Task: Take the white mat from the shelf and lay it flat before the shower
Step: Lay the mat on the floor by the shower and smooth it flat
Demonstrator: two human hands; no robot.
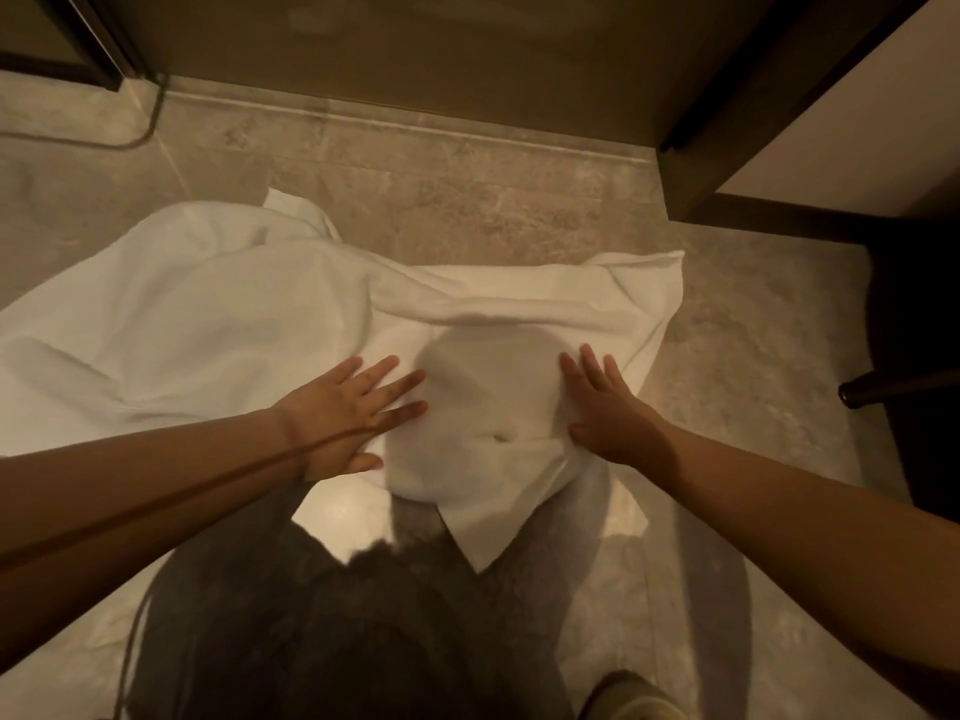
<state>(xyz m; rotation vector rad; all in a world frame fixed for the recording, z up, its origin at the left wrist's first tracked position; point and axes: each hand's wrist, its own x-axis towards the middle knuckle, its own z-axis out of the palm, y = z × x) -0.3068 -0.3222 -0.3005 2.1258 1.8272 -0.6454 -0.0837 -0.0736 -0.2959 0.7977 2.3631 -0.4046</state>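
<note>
White mat (218,324): soft cloth, spread on tiled floor (727,314) near shower threshold (415,128), strip of bare tile between. Not flat: raised fold runs across middle, far left corner turned over, near edge bunched, one corner pointing toward viewer. Left end runs past frame edge.

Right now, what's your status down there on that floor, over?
Both hands flat: left hand and right hand press the white cloth mat. Mat on beige stone floor, rumpled, ridge along far side. At right, dark furniture leg, apart.
</note>
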